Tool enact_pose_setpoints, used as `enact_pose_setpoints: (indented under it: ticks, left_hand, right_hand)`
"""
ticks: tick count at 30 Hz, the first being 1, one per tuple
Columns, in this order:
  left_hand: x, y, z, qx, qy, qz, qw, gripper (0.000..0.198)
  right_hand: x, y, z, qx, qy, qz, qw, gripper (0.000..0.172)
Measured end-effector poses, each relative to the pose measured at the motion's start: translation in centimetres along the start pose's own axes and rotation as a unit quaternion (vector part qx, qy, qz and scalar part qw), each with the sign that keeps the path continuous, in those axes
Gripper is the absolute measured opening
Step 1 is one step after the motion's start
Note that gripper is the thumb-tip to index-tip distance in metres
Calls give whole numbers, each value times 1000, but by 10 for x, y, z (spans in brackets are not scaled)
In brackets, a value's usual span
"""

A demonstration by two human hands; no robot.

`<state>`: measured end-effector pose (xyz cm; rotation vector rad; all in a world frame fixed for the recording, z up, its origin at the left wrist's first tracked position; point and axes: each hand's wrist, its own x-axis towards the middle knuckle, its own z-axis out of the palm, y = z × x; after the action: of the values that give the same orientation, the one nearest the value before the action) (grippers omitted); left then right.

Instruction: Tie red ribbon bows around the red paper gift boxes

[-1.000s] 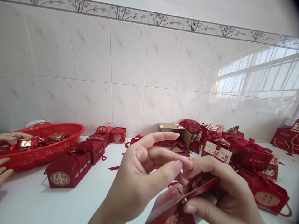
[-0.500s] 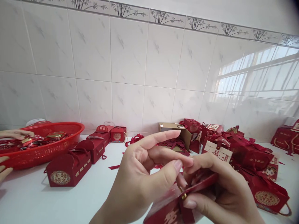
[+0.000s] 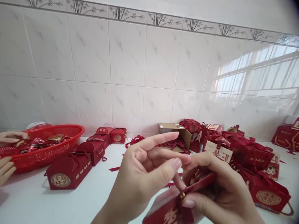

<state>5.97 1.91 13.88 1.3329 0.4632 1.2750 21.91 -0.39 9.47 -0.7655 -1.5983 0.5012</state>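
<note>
Though illegible, gold characters [image 3: 171, 217] on red box [image 3: 161, 206]

A small red paper gift box [image 3: 167, 209] with a gold printed character on its front is held up off the white counter at the bottom edge of the view, tilted so its top leans to the right. Its upper red flap [image 3: 201, 183] is partly lifted and not fully shut. A small gold bead [image 3: 182, 195] sits at the flap's front corner, and a dark red ribbon [image 3: 186, 214] hangs below it. The right hand [image 3: 221, 194] clasps the box; the left hand [image 3: 140, 183] pinches at the flap's edge.
</note>
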Motion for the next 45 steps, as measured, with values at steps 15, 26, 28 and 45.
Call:
enact_pose_setpoints:
  ticks: [15, 26, 28, 45]
  left_hand:
    - [24, -13, -16, -86, -5, 44, 995, 25]
    - [15, -14, -7, 202, 247, 294, 901, 19]
    - [15, -14, -7, 236, 236, 269, 903, 17]
    - [25, -31, -6, 380, 16, 89, 921, 36]
  right_hand:
    - [13, 3, -8, -36, -4, -50, 998, 32]
    - [35, 14, -27, -23, 205, -29, 978, 20]
    - [36, 16, -27, 3, 222, -27, 975, 21]
    - [41, 20, -23, 21, 270, -54, 961, 23]
